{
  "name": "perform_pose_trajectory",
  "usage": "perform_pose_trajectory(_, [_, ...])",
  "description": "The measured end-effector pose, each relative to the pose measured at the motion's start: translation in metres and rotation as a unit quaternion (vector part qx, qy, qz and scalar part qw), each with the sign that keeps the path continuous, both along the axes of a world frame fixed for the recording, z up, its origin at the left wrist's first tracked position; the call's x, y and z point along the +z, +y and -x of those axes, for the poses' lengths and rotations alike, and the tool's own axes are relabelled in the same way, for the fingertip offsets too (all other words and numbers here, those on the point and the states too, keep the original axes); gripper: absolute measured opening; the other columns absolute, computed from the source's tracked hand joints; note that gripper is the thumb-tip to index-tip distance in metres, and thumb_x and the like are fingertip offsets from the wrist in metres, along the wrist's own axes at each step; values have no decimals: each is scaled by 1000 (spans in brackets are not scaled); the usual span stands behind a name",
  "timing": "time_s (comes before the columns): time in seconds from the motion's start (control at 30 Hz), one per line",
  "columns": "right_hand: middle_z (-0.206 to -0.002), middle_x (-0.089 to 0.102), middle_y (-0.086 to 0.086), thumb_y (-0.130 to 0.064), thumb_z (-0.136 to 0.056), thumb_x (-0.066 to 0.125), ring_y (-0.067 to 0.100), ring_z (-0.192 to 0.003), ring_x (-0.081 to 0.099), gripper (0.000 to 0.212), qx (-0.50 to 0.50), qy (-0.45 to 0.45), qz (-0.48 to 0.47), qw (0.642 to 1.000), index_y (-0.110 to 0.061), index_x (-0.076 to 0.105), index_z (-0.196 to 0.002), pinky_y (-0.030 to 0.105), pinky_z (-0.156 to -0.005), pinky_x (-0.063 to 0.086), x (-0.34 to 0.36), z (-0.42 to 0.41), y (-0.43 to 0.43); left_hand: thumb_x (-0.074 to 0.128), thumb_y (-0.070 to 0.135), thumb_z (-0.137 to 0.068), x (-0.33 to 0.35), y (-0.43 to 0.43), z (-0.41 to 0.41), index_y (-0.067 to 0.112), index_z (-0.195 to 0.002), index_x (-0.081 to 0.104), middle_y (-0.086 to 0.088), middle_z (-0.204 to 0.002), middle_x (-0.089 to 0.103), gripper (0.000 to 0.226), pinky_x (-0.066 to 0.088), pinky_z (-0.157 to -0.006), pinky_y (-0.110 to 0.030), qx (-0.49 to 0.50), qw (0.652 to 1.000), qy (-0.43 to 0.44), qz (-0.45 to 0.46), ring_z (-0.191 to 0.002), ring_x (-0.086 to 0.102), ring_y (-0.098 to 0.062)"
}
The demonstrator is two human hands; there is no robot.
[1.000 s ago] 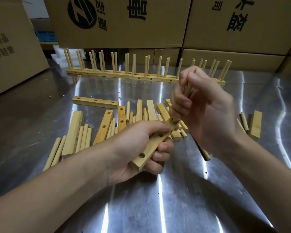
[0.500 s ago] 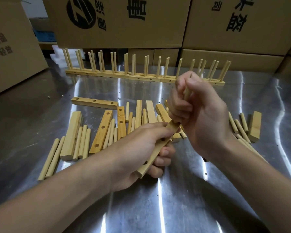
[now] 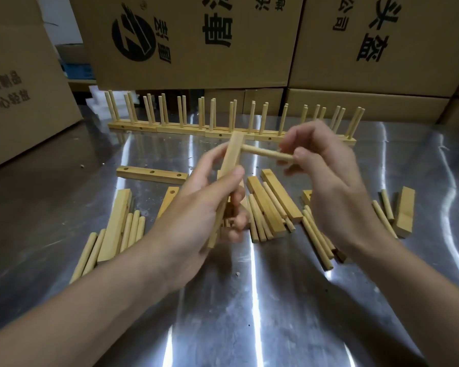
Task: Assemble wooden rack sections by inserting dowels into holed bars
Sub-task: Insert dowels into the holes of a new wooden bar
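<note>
Dowel (image 3: 265, 152) meets bar (image 3: 233, 154)
Left grip (image 3: 202, 205) curls round the bar, right grip (image 3: 334, 186) pinches the dowel; carton (image 3: 382, 41) reads "头盔".

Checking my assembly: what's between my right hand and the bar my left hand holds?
A single dowel bridges them in the head view: the right hand pinches its outer end, its other end meets the bar the left hand grips.

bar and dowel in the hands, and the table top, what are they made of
The bar looks like pale wood, possibly bamboo: straight grain, matte and unvarnished. The dowel seems the same light wood, smooth and round. The table top is metal, probably stainless steel: brushed sheen and streaked reflections.
</note>
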State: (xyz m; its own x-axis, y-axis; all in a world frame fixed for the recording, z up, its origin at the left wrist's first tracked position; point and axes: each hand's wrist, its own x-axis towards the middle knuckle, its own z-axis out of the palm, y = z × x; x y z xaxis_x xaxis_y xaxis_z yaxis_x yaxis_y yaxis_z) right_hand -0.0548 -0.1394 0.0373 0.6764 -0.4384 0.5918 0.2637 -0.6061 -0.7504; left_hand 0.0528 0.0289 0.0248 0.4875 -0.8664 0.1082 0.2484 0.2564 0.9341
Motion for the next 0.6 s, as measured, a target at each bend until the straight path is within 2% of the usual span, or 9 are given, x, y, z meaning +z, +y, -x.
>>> perform_pose_trajectory(0.07, [-90,63,2,-26,-109,46,19,-79,60,18,-8,35,47,998,-20,63,-108,42,-69,52,-4,1,2,61,32,-106,2,2,0,55,-135,59,2,-78,55,38,35,-42,-22,-9,999,-31,11,-52,43,-9])
perform_pose_trajectory(0.13, [-80,60,-1,-37,-109,55,12,-66,53,15,-6,47,92,995,-25,64,-110,29,-58,44,-4,1,5,60,35,-107,4,2,1,61,-137,55,1,-77,54,40,31,-41,-21,-9,999,-48,6,-50,38,-8])
perform_pose_trajectory(0.2, [-71,55,-9,-41,-105,63,7,-59,48,17,-19,39,118,992,-27,66,-113,19,-56,38,-2,1,6,56,42,-108,4,3,3,73,-139,46,-1,-78,54,44,28,-43,-22,7,997,-81,-8,-50,35,-9])
perform_pose_trajectory(0.3, [-65,52,-15,-32,-103,69,7,-56,47,13,-38,9,129,991,-21,70,-110,15,-55,35,-1,0,11,45,52,-109,1,3,8,84,-138,34,-5,-81,58,44,28,-44,-23,8,991,-130,-13,-49,35,-11])
perform_pose_trajectory(0.47, [-75,68,-1,-23,-101,72,15,-59,56,10,-14,-12,69,997,-14,71,-98,27,-52,45,5,2,19,39,53,-110,-3,3,12,84,-142,24,-6,-78,62,47,35,-42,-23,15,983,-185,6,-44,37,-11])
perform_pose_trajectory(0.6, [-64,60,-13,-22,-102,70,2,-55,51,13,15,-3,-7,1000,-13,70,-93,14,-52,40,8,4,23,37,52,-110,-5,3,12,82,-146,16,-6,-77,64,51,37,-39,-23,41,968,-246,6,-43,40,-10])
